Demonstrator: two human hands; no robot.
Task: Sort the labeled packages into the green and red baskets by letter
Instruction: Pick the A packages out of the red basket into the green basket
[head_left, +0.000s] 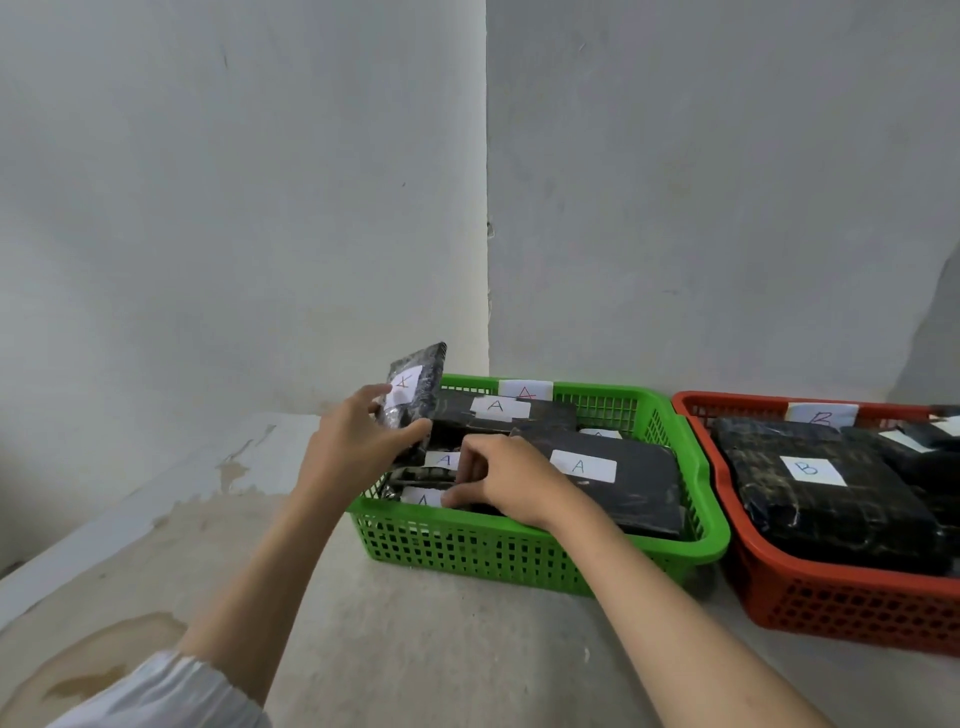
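A green basket (540, 551) sits mid-frame, holding several black wrapped packages with white "A" labels. My left hand (353, 447) grips a small black package labelled A (415, 387), held upright over the basket's left rear corner. My right hand (504, 478) reaches inside the basket's front left part, fingers closed on the edge of a flat black package (423, 480) lying there. A large A package (623, 478) fills the basket's right side. To the right stands a red basket (831, 597) with black packages labelled B (810, 483).
Both baskets rest on a pale stained concrete ledge (415, 649) in a wall corner. White paper tags marked A (525, 391) and B (821, 415) hang on the baskets' back rims. The red basket runs past the right frame edge.
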